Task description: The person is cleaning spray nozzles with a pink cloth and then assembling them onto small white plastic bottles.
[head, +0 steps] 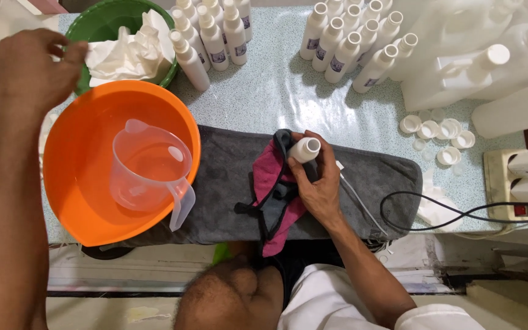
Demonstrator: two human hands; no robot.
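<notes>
In the middle of the frame, the right hand [318, 189] has its fingers wrapped tight around 1 small white bottle [304, 150], over a pink cloth [276, 195]. The left hand [29, 64], upper left, has fingers curled together above the orange bowl [77, 183].

orange basin [80, 183] with clear jug [151, 174], green bowl [102, 21], loose white caps [438, 131], power strip [511, 189]

Small bottling workshop: rows of white bottles [337, 43], loose caps [438, 131].
</notes>
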